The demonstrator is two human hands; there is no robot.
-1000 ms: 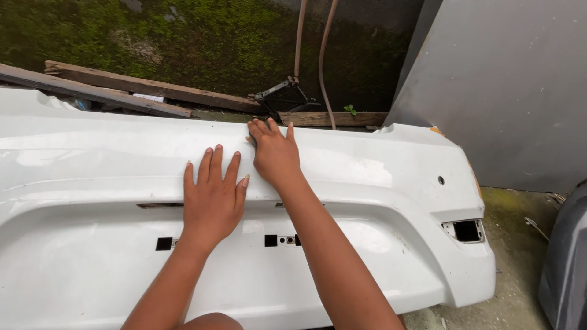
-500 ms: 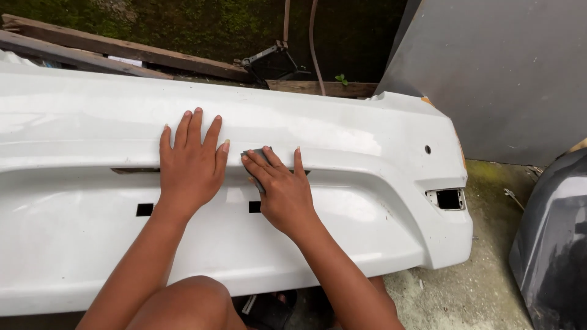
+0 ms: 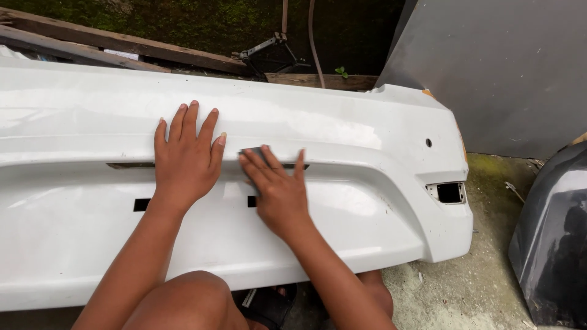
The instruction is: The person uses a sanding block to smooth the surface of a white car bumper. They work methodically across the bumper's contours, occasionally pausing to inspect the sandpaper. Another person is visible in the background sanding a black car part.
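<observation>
**Two hands flat on a white bumper**

A long white painted plastic car bumper (image 3: 367, 128) lies across the ground in front of the person, its long axis running left to right. The left hand (image 3: 185, 160) rests on it with palm down and fingers spread, holding nothing. Just beside it, the right hand (image 3: 278, 189) presses a small dark grey sanding pad (image 3: 252, 151) flat under its fingertips, on the ridge above the bumper's recessed band. The pad lies directly beneath the right hand, toward the bumper's upper edge. A grey panel (image 3: 501, 67) leans behind.
</observation>
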